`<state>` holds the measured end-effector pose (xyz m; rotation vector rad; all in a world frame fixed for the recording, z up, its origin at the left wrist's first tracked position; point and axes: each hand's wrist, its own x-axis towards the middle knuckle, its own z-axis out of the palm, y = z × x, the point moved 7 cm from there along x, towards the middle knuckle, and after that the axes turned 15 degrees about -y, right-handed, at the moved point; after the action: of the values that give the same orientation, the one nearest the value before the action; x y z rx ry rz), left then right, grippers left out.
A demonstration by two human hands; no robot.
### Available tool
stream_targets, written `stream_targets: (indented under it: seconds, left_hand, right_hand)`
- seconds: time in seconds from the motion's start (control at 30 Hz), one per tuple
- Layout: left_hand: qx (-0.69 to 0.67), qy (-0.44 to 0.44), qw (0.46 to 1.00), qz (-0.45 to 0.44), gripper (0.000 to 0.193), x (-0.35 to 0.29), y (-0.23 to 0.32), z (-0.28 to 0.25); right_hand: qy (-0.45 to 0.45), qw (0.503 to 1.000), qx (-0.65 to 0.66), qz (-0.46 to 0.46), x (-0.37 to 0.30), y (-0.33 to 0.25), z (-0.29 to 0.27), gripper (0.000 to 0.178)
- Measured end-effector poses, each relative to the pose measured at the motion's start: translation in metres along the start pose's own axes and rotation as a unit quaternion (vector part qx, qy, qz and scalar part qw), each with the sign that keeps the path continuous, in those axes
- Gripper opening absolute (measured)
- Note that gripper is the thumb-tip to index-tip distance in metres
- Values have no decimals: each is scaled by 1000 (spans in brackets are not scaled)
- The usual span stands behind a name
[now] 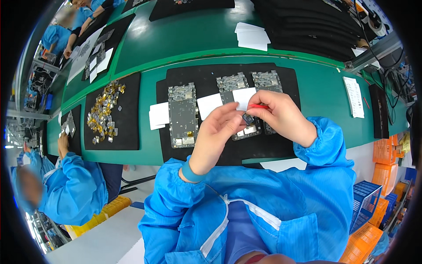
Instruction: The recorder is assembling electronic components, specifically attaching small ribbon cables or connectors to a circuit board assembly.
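My left hand (219, 126) is closed, thumb and fingers pinching a small dark square part (248, 119). Close against it, my right hand (278, 111) grips a thin red tool (258, 106) between thumb and fingers; its tip is hidden near the part. Beneath both hands lies a black mat (204, 72). On it are a left circuit board (182, 115), a middle circuit board (232, 82) and a right circuit board (266, 80), the last two partly covered by my hands. White slips (210, 105) lie between and beside the boards.
To the left, a black mat (130, 127) bears a heap of small yellow-and-silver parts (103, 112). A printed sheet (353, 97) and a dark narrow box (379, 111) lie at the right. White cards (252, 36) rest across the green ledge. A co-worker (79, 185) sits at left.
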<state>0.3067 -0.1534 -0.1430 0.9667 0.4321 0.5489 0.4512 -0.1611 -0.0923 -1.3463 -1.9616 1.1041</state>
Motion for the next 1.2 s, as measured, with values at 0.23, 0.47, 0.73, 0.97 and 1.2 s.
stream_targets:
  seconds: [0.23, 0.47, 0.73, 0.97, 1.2]
  left_hand:
    - [79, 43, 995, 33, 21, 2, 3, -15]
    - [92, 65, 993, 31, 25, 2, -2, -16]
    - [702, 4, 712, -21, 74, -7, 5, 4]
    - [712, 8, 702, -18, 77, -8, 1, 2]
    - [715, 4, 699, -20, 76, -7, 1, 2]
  right_hand:
    - [19, 996, 88, -22, 5, 7, 8, 20]
    - [-26, 996, 79, 28, 8, 24, 8, 16]
    - [-85, 994, -25, 62, 6, 39, 18, 14]
    - [-125, 989, -31, 67, 9, 45, 21, 14]
    - [-116, 985, -130, -3, 16, 34, 19, 13]
